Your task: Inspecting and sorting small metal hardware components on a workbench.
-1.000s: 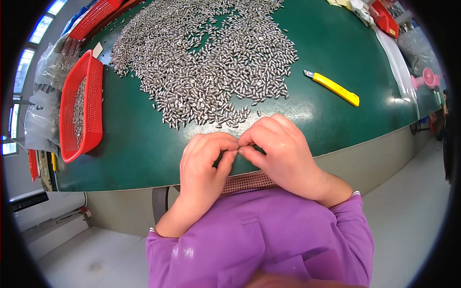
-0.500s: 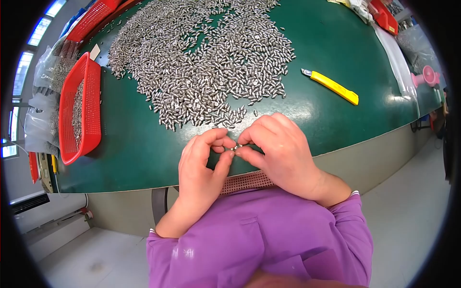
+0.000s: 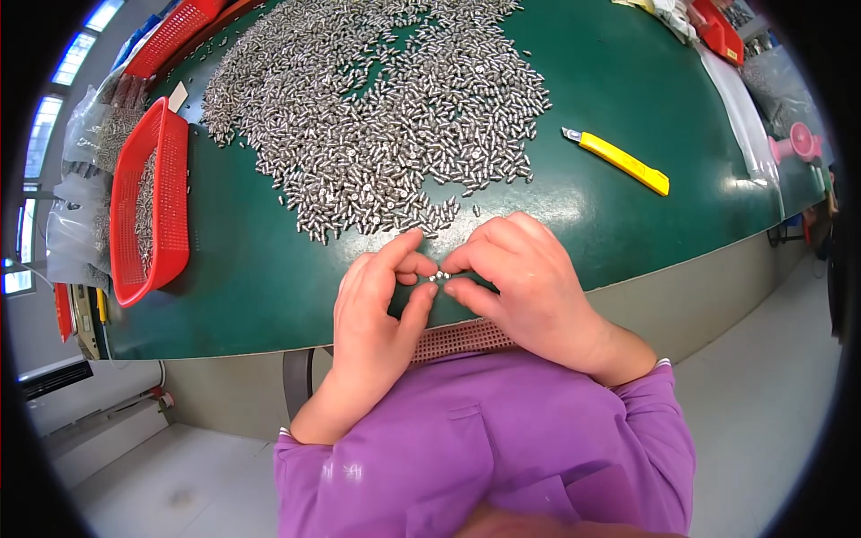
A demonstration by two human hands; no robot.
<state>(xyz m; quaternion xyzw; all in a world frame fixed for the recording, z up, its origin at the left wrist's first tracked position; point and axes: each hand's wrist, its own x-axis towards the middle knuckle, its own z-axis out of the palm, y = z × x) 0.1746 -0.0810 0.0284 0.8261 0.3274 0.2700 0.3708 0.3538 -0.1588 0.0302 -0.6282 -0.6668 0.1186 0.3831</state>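
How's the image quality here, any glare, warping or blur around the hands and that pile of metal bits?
Head view: strong fisheye, so the green table edge bows and the corners go black; soft white glare lies on the table near the yellow knife; the metal pieces glint; left hand and right hand look sharp.

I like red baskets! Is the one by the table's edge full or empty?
Partly full: the red basket holds small silver metal pieces along its bottom, well below the rim.

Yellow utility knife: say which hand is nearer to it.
Right. The right hand lies below and left of the yellow utility knife, apart from it on the green table. The left hand is farther left, beyond the right.
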